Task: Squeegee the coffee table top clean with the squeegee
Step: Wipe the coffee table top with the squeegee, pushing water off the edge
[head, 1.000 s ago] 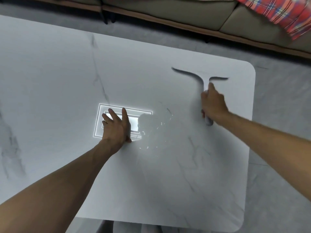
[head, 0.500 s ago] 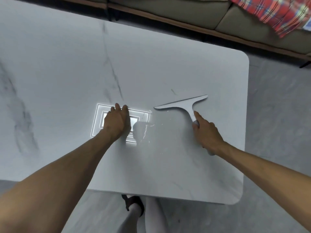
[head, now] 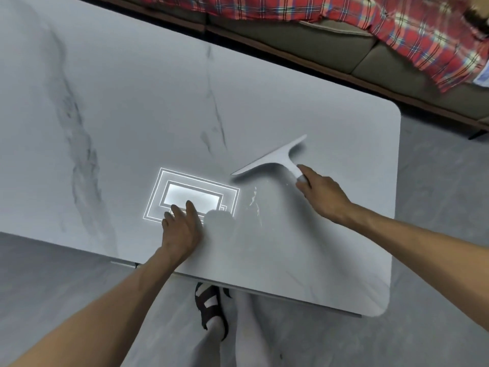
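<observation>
Under the right hand [head: 324, 193], squeegee [head: 275, 157] handle seems gripped.

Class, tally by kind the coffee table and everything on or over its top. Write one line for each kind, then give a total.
coffee table: 1
squeegee: 1
hands: 2 (left hand flat on the top, right hand holding the squeegee's handle)
Total: 4
</observation>
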The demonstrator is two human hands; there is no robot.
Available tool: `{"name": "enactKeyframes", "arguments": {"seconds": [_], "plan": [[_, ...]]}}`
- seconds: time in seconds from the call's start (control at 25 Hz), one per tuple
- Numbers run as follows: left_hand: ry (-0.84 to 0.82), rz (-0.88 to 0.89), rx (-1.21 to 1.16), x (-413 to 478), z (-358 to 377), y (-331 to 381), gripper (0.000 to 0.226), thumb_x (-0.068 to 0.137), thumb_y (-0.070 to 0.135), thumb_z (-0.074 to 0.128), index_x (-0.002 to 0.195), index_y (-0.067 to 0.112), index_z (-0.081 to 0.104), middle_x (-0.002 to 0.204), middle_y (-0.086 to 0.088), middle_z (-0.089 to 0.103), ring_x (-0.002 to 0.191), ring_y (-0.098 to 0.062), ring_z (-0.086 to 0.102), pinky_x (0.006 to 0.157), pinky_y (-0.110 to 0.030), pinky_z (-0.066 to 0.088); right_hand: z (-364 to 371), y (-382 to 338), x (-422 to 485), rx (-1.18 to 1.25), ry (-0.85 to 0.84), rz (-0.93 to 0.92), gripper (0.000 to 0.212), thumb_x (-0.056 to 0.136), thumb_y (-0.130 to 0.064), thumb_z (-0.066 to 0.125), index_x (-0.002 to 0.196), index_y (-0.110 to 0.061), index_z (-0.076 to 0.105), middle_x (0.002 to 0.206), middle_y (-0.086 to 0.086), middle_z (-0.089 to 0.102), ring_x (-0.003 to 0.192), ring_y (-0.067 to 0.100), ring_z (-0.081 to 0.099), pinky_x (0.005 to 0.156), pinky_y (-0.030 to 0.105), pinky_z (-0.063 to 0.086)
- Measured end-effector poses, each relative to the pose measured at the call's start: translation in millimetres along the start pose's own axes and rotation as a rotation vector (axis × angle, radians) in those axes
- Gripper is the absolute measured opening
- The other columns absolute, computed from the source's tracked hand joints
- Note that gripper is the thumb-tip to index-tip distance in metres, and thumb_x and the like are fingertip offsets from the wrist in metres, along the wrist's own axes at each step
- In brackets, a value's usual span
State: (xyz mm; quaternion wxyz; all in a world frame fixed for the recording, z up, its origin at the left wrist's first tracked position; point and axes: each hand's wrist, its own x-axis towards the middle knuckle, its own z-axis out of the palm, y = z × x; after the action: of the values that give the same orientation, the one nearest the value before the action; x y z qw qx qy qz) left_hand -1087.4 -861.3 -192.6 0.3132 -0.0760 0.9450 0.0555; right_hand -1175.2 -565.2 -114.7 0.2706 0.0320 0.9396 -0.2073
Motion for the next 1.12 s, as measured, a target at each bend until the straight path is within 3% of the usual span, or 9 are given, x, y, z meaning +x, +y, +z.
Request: {"name": "enactKeyframes", "arguments": {"seconds": [0.2,0.32,0.48,0.6,0.68,0.84,0.92,1.04,1.12], "plan": [[0.117,-0.105,-0.362,2.8,4.5,-40.4,0.045,0.091,0.010,0.046,0.136,0.009,0.041,0.117,-0.015,0.062,0.102,-0.034,0.062,0.083,-0.041,0.051,52.1,-62.1,25.1,-0.239,-0.186,-0.369,0.036,0.098,-0.045,0.033,0.134,-0.049,0.035,0.117,-0.016,0.062,0.103,0.017,0.056,0.073,0.028,0.033],[0.159,-0.093,-0.385,7.4,5.0,-54.4,0.047,0.090,0.007,0.045,0.137,0.006,0.042,0.123,-0.016,0.059,0.109,-0.034,0.060,0.088,-0.042,0.050,84.1,-71.1,26.5,-0.316,-0.231,-0.428,0.036,0.098,-0.046,0.030,0.132,-0.047,0.038,0.115,-0.009,0.064,0.108,0.022,0.058,0.074,0.035,0.041],[0.083,0.065,-0.068,15.1,14.6,-37.2,0.054,0.086,0.008,0.034,0.140,0.001,0.032,0.136,-0.020,0.043,0.116,-0.037,0.046,0.097,-0.039,0.042,77.9,-31.7,23.4,-0.272,-0.179,-0.283,0.036,0.098,-0.052,0.025,0.131,-0.059,0.036,0.127,-0.014,0.061,0.113,0.023,0.057,0.078,0.034,0.041],[0.018,0.111,0.051,11.8,22.5,-11.8,0.063,0.086,0.015,0.036,0.146,0.003,0.022,0.144,-0.025,0.031,0.124,-0.043,0.040,0.106,-0.041,0.037,52.4,15.8,7.7,-0.216,-0.113,-0.157,0.033,0.095,-0.056,0.023,0.124,-0.064,0.036,0.117,-0.017,0.065,0.095,0.019,0.059,0.071,0.033,0.041],[-0.020,0.115,0.044,9.1,27.4,3.6,0.064,0.087,0.016,0.039,0.147,0.002,0.020,0.147,-0.027,0.027,0.127,-0.048,0.037,0.108,-0.045,0.036,33.3,51.8,-4.2,-0.207,-0.070,-0.047,0.031,0.098,-0.049,0.028,0.123,-0.063,0.039,0.115,-0.013,0.066,0.091,0.020,0.057,0.071,0.034,0.042],[-0.131,0.085,0.027,13.5,37.1,30.3,0.066,0.095,0.018,0.033,0.150,-0.007,0.007,0.154,-0.037,0.008,0.138,-0.061,0.014,0.114,-0.059,0.023,-1.3,118.9,-29.5,-0.218,-0.060,0.141,0.035,0.100,-0.042,0.032,0.130,-0.057,0.043,0.122,-0.007,0.064,0.104,0.026,0.058,0.077,0.038,0.045],[-0.162,-0.007,-0.123,14.9,32.7,38.1,0.073,0.092,0.018,0.045,0.152,0.000,0.009,0.156,-0.032,0.005,0.142,-0.054,0.011,0.115,-0.060,0.020,-11.9,136.3,-38.7,-0.228,-0.068,0.197,0.036,0.100,-0.042,0.032,0.131,-0.056,0.044,0.123,-0.008,0.064,0.106,0.027,0.057,0.079,0.039,0.047],[-0.040,-0.035,-0.276,9.5,28.7,39.3,0.064,0.086,0.013,0.055,0.146,0.006,0.030,0.151,-0.026,0.022,0.137,-0.046,0.032,0.108,-0.053,0.036,-17.5,136.3,-46.0,-0.175,-0.011,0.181,0.035,0.099,-0.042,0.033,0.128,-0.056,0.046,0.116,-0.008,0.066,0.099,0.026,0.058,0.076,0.039,0.049],[0.123,-0.031,-0.359,2.7,29.3,27.4,0.033,0.091,0.015,0.049,0.123,0.009,0.050,0.121,-0.017,0.052,0.110,-0.041,0.057,0.085,-0.041,0.049,-12.2,113.6,-45.2,-0.114,0.013,0.084,0.033,0.097,-0.045,0.034,0.125,-0.059,0.044,0.109,-0.011,0.068,0.092,0.022,0.059,0.069,0.034,0.045]]}}
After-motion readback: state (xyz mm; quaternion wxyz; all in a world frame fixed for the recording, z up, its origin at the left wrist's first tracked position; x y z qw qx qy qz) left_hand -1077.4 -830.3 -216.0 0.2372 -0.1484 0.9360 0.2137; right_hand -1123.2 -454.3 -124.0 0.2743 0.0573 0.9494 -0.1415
